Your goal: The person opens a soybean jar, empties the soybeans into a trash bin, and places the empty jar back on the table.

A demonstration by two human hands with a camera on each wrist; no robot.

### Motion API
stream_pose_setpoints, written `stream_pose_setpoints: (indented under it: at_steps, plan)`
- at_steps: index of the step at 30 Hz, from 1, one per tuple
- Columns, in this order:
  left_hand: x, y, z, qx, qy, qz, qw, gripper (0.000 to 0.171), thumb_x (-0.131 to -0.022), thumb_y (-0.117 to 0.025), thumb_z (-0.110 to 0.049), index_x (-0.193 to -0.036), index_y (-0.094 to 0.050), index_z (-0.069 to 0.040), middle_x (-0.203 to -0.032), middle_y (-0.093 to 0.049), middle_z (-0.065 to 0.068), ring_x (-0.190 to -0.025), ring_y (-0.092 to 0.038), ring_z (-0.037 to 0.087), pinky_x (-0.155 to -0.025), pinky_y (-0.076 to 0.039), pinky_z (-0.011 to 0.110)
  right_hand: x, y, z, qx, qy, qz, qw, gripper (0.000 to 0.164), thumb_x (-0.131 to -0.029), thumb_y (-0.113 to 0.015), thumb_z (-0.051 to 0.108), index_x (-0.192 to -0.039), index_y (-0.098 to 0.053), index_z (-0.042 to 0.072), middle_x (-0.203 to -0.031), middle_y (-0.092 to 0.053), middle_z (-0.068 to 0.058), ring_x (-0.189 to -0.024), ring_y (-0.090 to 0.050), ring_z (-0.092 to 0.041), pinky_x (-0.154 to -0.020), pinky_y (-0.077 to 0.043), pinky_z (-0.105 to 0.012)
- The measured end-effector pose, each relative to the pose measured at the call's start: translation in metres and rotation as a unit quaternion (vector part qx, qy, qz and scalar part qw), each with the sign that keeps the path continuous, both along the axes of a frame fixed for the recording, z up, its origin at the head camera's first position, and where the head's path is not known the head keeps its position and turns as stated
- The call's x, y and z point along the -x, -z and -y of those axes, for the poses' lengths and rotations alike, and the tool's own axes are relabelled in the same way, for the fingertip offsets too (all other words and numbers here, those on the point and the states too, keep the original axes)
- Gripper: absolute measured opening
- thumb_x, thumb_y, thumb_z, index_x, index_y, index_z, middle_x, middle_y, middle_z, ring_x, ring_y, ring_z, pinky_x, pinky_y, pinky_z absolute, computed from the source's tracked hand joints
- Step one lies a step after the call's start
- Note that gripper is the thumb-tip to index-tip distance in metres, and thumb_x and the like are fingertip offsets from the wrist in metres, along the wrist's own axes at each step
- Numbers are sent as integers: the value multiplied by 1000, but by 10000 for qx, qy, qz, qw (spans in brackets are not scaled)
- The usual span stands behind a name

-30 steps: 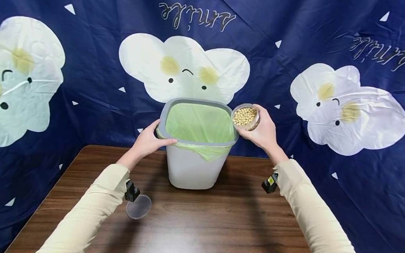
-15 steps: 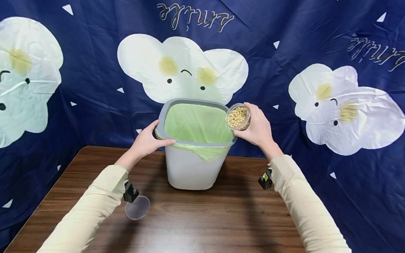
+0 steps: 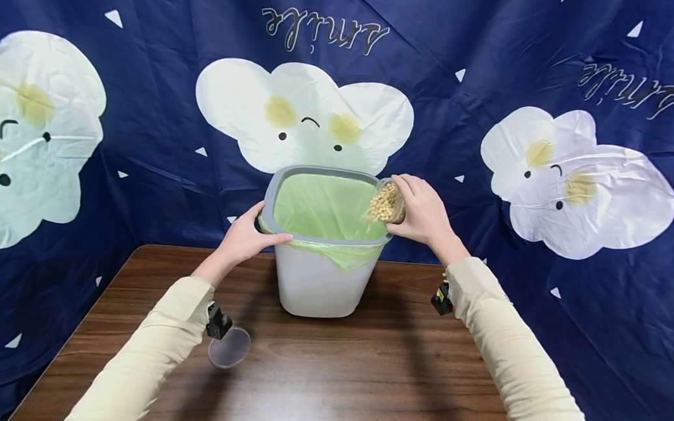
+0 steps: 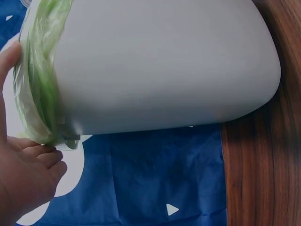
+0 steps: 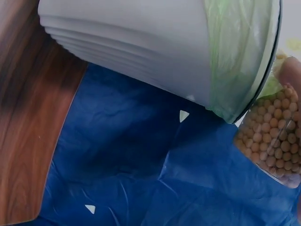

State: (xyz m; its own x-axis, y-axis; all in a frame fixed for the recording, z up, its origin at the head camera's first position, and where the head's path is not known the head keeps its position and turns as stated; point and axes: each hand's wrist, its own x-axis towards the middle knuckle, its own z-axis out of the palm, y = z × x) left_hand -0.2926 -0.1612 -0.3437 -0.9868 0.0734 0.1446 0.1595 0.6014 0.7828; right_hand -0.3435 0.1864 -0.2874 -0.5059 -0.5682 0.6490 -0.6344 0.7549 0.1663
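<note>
A white trash can (image 3: 322, 284) with a grey rim and a green bag liner (image 3: 320, 203) stands upright on the table. My left hand (image 3: 244, 238) grips its rim at the left, thumb along the front edge and fingers bent under the side. At the right rim my right hand (image 3: 425, 210) holds a clear jar (image 5: 263, 172) tilted toward the can's mouth. Soybeans (image 3: 383, 204) spill from the jar's opening onto the liner side. In the right wrist view, soybeans (image 5: 273, 136) still fill much of the jar.
A clear round lid (image 3: 229, 348) lies on the brown wooden table (image 3: 325, 379), beside the left forearm. A dark blue cloth (image 3: 448, 127) with white clouds hangs behind the table and on both sides.
My right hand has moved left over the can's rim and tipped the jar, and soybeans now pour out. My left hand keeps its place on the rim.
</note>
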Motion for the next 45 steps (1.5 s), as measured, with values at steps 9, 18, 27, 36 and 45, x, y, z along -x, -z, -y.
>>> stream_pose_setpoints:
  at_steps: [9, 18, 27, 36, 45]
  plan:
    - [-1, -1, 1, 41, -42, 22, 10000, 103, -67, -72, -55, -145, -20, -12, -145, -29, 15, -130, -28, 33, -102, -28, 50, -1, -1, 1, -319, 35, -212, 9993, 89, -52, -76, 40, -126, -46, 1, -118, -50, -16, -110, -47, -33, -94, -38, -46]
    - [0, 0, 0, 7, -24, 24, 10000, 103, -67, -72, -55, -145, -20, -14, -144, -30, 14, -130, -29, 33, -102, -28, 50, 3, -2, 0, -415, 44, -211, 9989, 88, -52, -76, 40, -126, -46, 1, -118, -51, -17, -110, -47, -33, -94, -38, -48]
    - [1, 0, 0, -16, -17, 17, 10000, 102, -67, -72, -55, -145, -21, -14, -143, -31, 14, -129, -30, 32, -101, -29, 49, 6, -5, -2, -584, -13, -290, 9979, 89, -54, -77, 40, -127, -45, 2, -120, -50, -17, -114, -44, -33, -96, -37, -49]
    - [1, 0, -1, -52, -2, -27, 10000, 101, -67, -73, -53, -145, -22, -13, -143, -33, 14, -129, -31, 31, -102, -29, 49, 9, -9, -2, -607, -112, -504, 9968, 89, -54, -79, 40, -127, -45, 1, -122, -49, -18, -116, -43, -34, -97, -35, -49]
    - [0, 0, -1, -39, -31, -37, 10000, 100, -67, -73, -52, -145, -23, -13, -142, -33, 14, -128, -32, 32, -102, -29, 48, 12, -9, -2, -738, -219, -746, 9942, 90, -56, -79, 39, -128, -43, -1, -126, -47, -20, -119, -41, -34, -100, -32, -46]
